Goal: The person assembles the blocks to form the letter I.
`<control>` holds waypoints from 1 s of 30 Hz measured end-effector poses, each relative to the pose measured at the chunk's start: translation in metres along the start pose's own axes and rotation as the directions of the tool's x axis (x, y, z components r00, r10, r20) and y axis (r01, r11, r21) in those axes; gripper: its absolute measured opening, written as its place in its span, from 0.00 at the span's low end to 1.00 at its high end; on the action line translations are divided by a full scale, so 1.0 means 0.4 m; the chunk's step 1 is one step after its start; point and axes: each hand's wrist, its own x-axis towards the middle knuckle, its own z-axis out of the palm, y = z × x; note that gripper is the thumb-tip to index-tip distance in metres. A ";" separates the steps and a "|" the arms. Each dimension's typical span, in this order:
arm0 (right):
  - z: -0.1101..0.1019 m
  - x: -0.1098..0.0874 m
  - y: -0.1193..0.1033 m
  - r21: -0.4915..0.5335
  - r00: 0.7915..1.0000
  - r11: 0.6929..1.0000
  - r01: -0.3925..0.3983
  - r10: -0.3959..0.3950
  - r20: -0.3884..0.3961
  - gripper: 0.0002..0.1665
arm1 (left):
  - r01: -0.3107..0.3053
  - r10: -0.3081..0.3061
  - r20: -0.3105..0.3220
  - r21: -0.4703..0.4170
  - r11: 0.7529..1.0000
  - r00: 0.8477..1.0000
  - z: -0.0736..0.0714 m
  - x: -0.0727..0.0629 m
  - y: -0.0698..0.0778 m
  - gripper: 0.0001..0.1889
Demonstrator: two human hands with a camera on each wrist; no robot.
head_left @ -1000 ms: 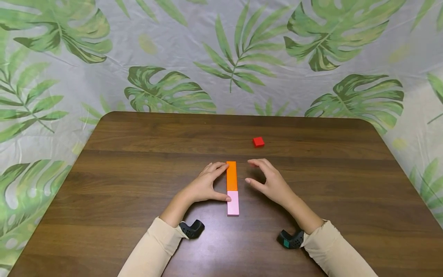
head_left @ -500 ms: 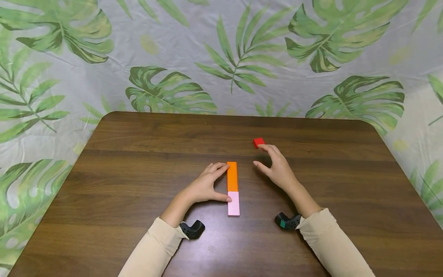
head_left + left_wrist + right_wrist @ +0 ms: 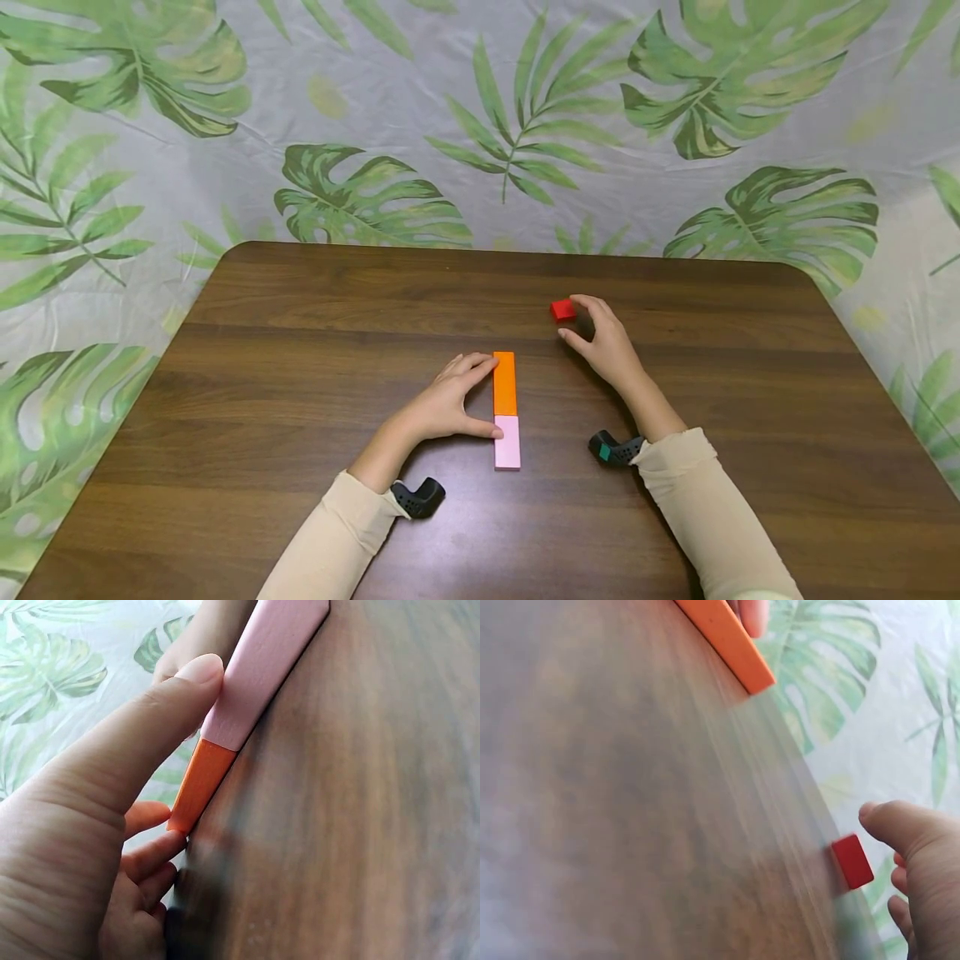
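Note:
An orange block [image 3: 505, 382] and a shorter pink block [image 3: 507, 443] lie end to end in a line on the wooden table. My left hand [image 3: 442, 404] rests along their left side. Its thumb [image 3: 187, 682] touches the pink block, and its fingertips touch the far part of the orange one. Farther back, a small red block [image 3: 562, 311] lies by itself. My right hand [image 3: 611, 350] is just to the right of it, thumb and fingers spread apart. In the right wrist view, a gap shows between the thumb [image 3: 889, 821] and the red block.
The dark wooden table [image 3: 262, 375] ends at a rounded back edge. Behind it hangs a leaf-patterned cloth [image 3: 525, 100]. A black device sits at each wrist, the left device [image 3: 418, 498] and the right device [image 3: 613, 448].
My right hand has moved away from the orange block, forward and slightly right, to the red block. My left hand and the blocks have stayed in place.

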 end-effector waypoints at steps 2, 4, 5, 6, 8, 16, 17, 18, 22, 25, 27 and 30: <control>0.000 0.005 0.006 0.003 1.000 1.000 -0.018 0.018 0.011 0.33 | -0.002 0.002 0.000 0.000 1.000 1.000 0.000 0.000 0.001 0.51; 0.000 0.010 0.010 0.004 0.999 0.999 -0.039 0.039 0.021 0.33 | -0.002 0.002 -0.001 -0.001 1.000 1.000 0.000 0.000 0.001 0.51; 0.000 0.012 0.011 0.006 0.999 0.999 -0.048 0.048 0.024 0.33 | -0.001 0.001 -0.001 0.000 1.000 1.000 0.001 0.000 0.001 0.51; 0.000 0.015 0.012 0.009 0.998 0.998 -0.058 0.058 0.028 0.33 | -0.002 0.002 -0.002 -0.001 1.000 1.000 0.001 0.000 0.001 0.52; 0.000 0.021 0.014 0.015 0.996 0.997 -0.079 0.079 0.035 0.33 | -0.001 0.001 -0.004 -0.001 1.000 1.000 0.001 0.000 0.001 0.52; 0.008 0.036 0.030 0.017 0.990 0.993 -0.119 0.118 0.077 0.33 | -0.027 0.027 -0.021 0.001 1.000 0.999 0.001 -0.002 -0.003 0.52; 0.009 0.037 0.031 0.018 0.989 0.992 -0.125 0.123 0.082 0.33 | -0.037 0.037 -0.026 0.005 0.999 0.999 0.003 -0.002 -0.005 0.51; 0.009 0.038 0.031 0.019 0.988 0.992 -0.129 0.127 0.085 0.32 | -0.041 0.042 -0.029 0.004 0.999 0.999 0.003 -0.003 -0.005 0.52; 0.009 0.040 0.032 0.021 0.988 0.991 -0.129 0.127 0.083 0.30 | -0.037 0.037 -0.029 0.004 0.999 0.999 0.003 -0.002 -0.006 0.51; 0.009 0.041 0.031 0.019 0.989 0.992 -0.125 0.123 0.078 0.28 | -0.020 0.020 -0.020 -0.005 1.000 1.000 0.001 -0.002 -0.002 0.51; 0.008 0.041 0.029 0.021 0.989 0.992 -0.126 0.124 0.078 0.28 | -0.013 0.013 -0.013 -0.006 1.000 1.000 -0.001 -0.002 0.000 0.51; 0.007 0.039 0.028 0.019 0.988 0.991 -0.132 0.130 0.087 0.27 | -0.011 0.011 -0.007 -0.001 1.000 1.000 -0.003 -0.001 0.001 0.51</control>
